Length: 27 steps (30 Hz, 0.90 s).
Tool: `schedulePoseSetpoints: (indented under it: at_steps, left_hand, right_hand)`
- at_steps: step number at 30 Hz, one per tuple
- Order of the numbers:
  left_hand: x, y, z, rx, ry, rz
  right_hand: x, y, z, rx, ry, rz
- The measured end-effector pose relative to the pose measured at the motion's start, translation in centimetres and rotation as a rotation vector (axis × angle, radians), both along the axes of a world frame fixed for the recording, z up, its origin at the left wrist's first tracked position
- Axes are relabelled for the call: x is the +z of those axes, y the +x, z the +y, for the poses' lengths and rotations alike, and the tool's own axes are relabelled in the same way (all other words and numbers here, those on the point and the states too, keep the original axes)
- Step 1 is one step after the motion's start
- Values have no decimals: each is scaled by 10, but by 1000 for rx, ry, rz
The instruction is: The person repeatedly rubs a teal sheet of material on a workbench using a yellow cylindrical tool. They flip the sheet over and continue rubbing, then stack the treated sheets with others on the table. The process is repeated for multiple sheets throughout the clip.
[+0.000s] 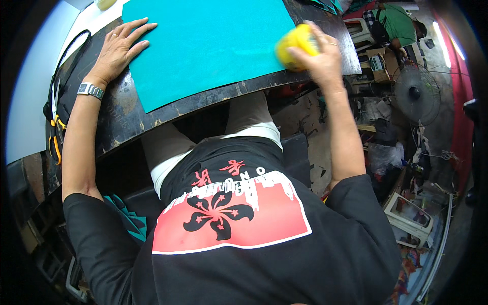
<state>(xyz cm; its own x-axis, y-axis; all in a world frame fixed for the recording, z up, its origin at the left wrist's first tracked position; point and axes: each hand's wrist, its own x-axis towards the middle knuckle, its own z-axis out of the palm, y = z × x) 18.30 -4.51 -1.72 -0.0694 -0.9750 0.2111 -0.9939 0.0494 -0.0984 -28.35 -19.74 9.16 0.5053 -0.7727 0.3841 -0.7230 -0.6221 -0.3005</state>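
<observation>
A large teal sheet (208,46), which looks like fabric or felt, lies flat on the dark worktable (119,129). My left hand (118,48) rests at its left edge, fingers stretched out over the sheet's border and the table. At the sheet's right edge, my right hand (325,58) grips a yellow rounded object (295,46), smeared by motion, so its kind is unclear. Whether that object touches the sheet I cannot tell. Orange-and-black handled scissors (56,129) hang or lie at the table's left end, away from both hands.
Folded teal pieces (127,216) sit low beside my left arm. More teal scraps (328,5) lie at the table's far right. Beyond stand a fan (414,92), cardboard boxes (382,66) and a white stool (409,216). A person in green (399,25) is at the upper right.
</observation>
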Motion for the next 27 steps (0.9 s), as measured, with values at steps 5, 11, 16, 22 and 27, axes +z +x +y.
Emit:
schedulePoseSetpoints:
  at_steps: [5, 11, 16, 22, 27]
  left_hand:
    - [-14, -1, -2, 1, -107, 65]
    - [7, 4, 1, -58, -46, 152]
    - [-1, 17, -2, -62, -36, 139]
    - [30, -35, 5, 197, 102, -13]
    - [41, -173, 26, -515, 105, 538]
  right_hand:
    - [0, 29, -11, -88, -206, 89]
    - [-21, 242, 148, 495, 41, -58]
    - [-12, 188, 87, 439, 4, -59]
    - [-7, -5, -49, -325, 23, 84]
    - [-6, 2, -51, -387, 23, 127]
